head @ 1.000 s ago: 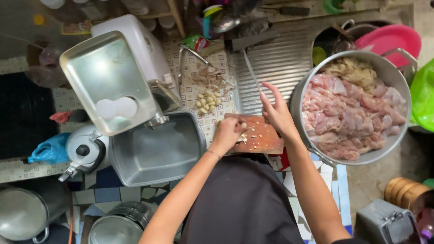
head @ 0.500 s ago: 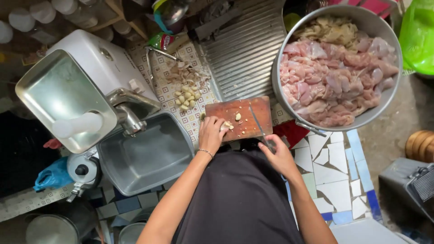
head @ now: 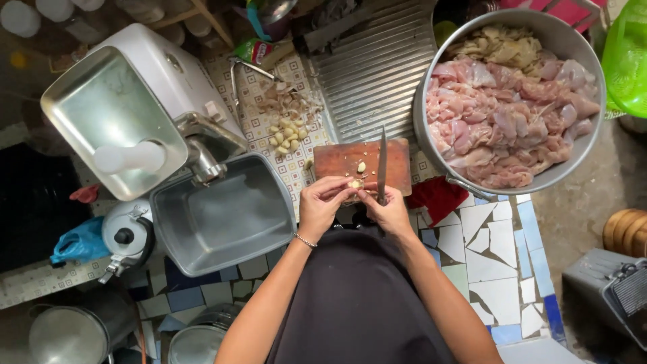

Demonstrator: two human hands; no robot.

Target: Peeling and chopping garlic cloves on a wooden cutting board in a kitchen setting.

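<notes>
A small wooden cutting board (head: 337, 160) lies on the tiled counter just in front of me. My right hand (head: 389, 213) grips a knife (head: 382, 164) whose blade points away across the board. My left hand (head: 319, 205) pinches a garlic clove (head: 354, 183) at the board's near edge, fingertips meeting those of the right hand. Another peeled clove (head: 361, 166) rests on the board. A pile of garlic cloves and skins (head: 286, 128) lies on the counter behind the board.
A big metal basin of raw chicken pieces (head: 507, 101) stands at the right. Left are a white meat grinder with a steel tray (head: 111, 114), a square metal pan (head: 219, 216), a kettle (head: 125, 237) and pots. A ribbed metal drainboard (head: 374, 67) lies behind.
My right hand, which was low beside the board, has taken the knife and come up to the left hand at the clove. The camera view has shifted slightly.
</notes>
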